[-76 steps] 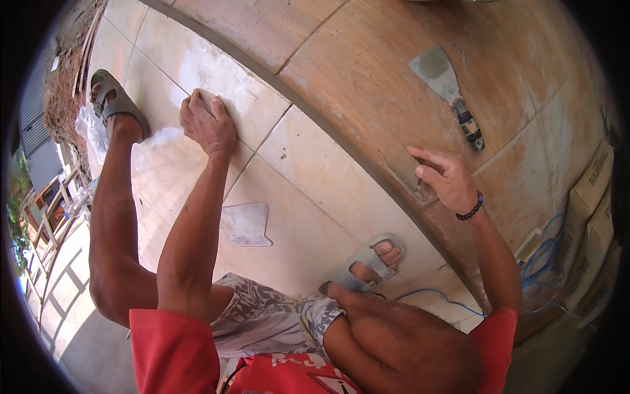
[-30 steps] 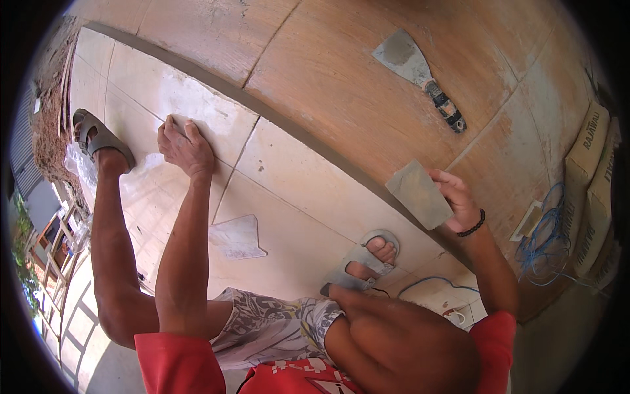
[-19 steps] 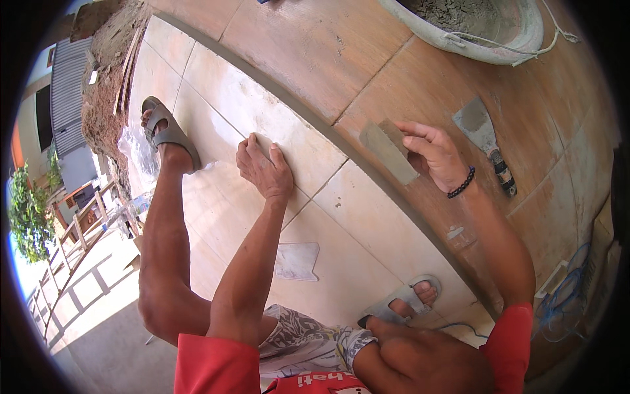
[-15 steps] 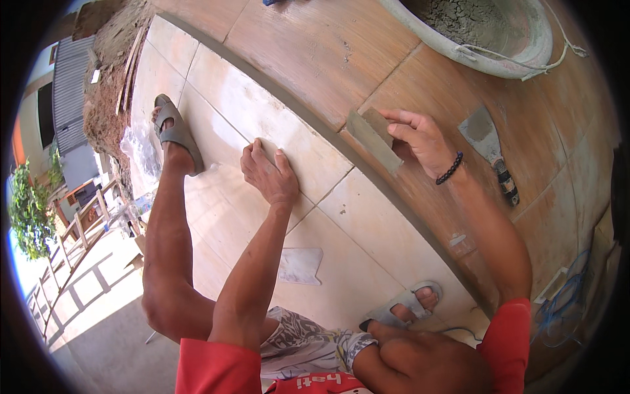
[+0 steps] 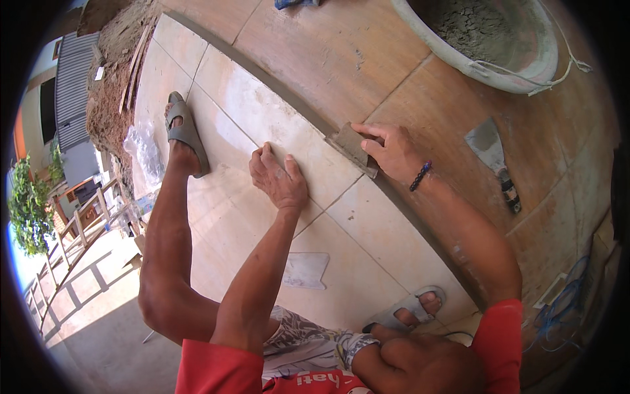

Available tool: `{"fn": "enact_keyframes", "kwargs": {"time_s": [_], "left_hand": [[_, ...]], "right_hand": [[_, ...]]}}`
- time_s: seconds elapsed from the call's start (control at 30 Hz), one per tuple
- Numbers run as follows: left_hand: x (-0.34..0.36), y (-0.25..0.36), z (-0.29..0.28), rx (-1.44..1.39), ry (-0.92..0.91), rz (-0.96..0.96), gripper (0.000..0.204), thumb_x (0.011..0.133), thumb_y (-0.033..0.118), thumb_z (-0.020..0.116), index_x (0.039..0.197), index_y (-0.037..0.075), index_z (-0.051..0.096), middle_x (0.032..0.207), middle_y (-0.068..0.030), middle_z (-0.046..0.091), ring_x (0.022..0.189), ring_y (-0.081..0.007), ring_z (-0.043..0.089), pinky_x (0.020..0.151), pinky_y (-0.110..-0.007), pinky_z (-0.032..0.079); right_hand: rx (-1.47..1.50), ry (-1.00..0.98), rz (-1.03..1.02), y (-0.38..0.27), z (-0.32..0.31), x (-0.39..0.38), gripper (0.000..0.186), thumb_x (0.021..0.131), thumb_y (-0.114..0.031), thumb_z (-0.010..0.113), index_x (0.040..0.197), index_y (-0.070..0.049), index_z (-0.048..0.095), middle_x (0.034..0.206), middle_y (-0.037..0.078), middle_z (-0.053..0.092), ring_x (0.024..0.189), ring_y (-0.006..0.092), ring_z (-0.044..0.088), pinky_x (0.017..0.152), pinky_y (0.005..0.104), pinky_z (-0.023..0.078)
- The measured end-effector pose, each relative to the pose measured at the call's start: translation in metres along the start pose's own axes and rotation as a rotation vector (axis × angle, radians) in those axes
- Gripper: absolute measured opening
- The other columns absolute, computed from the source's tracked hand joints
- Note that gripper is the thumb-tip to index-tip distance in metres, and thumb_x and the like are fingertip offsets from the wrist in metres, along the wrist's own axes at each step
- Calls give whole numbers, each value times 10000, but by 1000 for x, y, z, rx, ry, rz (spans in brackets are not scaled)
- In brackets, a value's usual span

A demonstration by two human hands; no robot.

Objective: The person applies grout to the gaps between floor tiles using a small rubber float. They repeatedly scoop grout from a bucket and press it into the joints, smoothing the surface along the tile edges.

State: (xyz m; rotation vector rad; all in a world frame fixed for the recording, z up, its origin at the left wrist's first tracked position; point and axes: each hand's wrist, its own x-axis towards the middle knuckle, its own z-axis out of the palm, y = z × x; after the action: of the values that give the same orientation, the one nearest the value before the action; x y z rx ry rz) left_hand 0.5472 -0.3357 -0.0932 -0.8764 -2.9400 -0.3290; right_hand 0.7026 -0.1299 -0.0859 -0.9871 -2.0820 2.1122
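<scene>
My right hand (image 5: 396, 152) grips a small cement-smeared angled tool (image 5: 351, 146), thumb and fingers on its near side. The tool rests on the grey mortar edge (image 5: 298, 105) where the pale tiles meet the brown tiles. Left of it, my left hand (image 5: 279, 178) leans on the pale tile surface (image 5: 262, 121) with fingers apart and nothing in them. Beyond my right hand, a putty knife (image 5: 493, 157) with a grey-coated blade and dark handle lies on the brown tiles.
A bucket (image 5: 548, 69) of grey cement with a cord stands at the upper right. A flat white plastic scraper (image 5: 306, 270) lies near my legs. My sandaled feet (image 5: 187, 134) stand on the pale tiles. Clear plastic (image 5: 143, 154) lies at left, blue cord (image 5: 564, 302) at lower right.
My right hand has brought the angled tool left from over the brown tiles onto the mortar edge. My left hand stays on the pale tiles. The view has shifted slightly.
</scene>
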Motion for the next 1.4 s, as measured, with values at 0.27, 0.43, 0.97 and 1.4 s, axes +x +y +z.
{"fn": "enact_keyframes", "kwargs": {"time_s": [0.27, 0.43, 0.97, 1.4], "left_hand": [[-1, -6, -3, -4, -21, -28, 552, 855, 244, 543, 1346, 45, 389, 1362, -131, 353, 1317, -332, 254, 1087, -490, 166], [0, -4, -7, 9, -12, -15, 549, 883, 268, 525, 1358, 28, 391, 1372, -156, 364, 1325, -341, 267, 1092, -489, 170], [0, -1, -6, 16, -13, 3, 540, 900, 288, 506, 1360, 29, 394, 1378, -170, 366, 1321, -344, 280, 1091, -487, 178], [0, -1, -2, 24, -47, -26, 568, 865, 252, 533, 1364, 37, 367, 1374, -142, 334, 1326, -335, 243, 1094, -494, 162]], "right_hand": [[-100, -62, -44, 46, -38, -124, 360, 847, -45, 574, 1199, 11, 626, 856, 155, 630, 776, 207, 592, 739, 302, 477], [84, 59, -7, 39, -54, -129, 344, 858, -27, 571, 1191, 46, 623, 875, 105, 644, 747, 124, 563, 690, 276, 477], [-41, -89, 91, -10, -7, -9, 395, 812, -96, 587, 1198, -28, 642, 757, 170, 654, 668, 153, 586, 697, 294, 486], [-52, -7, 294, 36, -111, -251, 346, 805, -5, 590, 1144, 49, 638, 875, 118, 619, 783, 158, 579, 720, 277, 464]]}}
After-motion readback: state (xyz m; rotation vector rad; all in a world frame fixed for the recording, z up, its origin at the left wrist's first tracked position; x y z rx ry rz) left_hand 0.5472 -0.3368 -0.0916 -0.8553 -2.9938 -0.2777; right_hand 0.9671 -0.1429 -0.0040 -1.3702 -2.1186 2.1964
